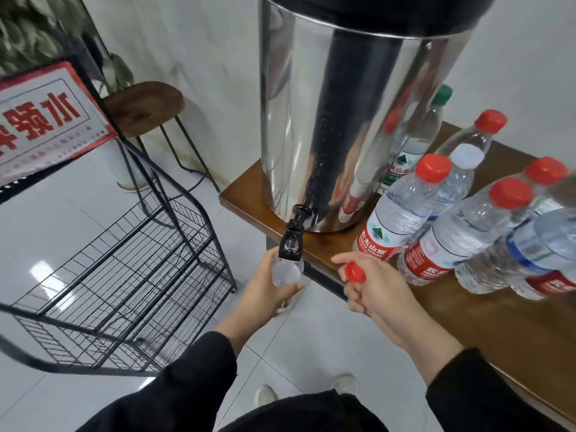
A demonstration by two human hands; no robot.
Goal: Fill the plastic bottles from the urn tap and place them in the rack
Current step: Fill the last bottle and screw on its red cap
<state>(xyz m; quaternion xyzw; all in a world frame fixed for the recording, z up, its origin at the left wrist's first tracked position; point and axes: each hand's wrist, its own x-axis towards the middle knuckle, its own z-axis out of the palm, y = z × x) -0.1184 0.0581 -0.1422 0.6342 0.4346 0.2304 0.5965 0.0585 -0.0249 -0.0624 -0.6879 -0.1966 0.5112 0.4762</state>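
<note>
A tall steel urn stands on the corner of a wooden table, with its black tap hanging over the edge. My left hand grips a clear uncapped bottle and holds its mouth right under the tap. My right hand pinches a red cap near the table edge, a little right of the tap. An empty black wire rack stands on the floor to the left.
Several capped plastic bottles stand on the table right of the urn, one with a green cap. A wooden stool and a red-bordered sign sit behind the rack. White floor tiles lie below.
</note>
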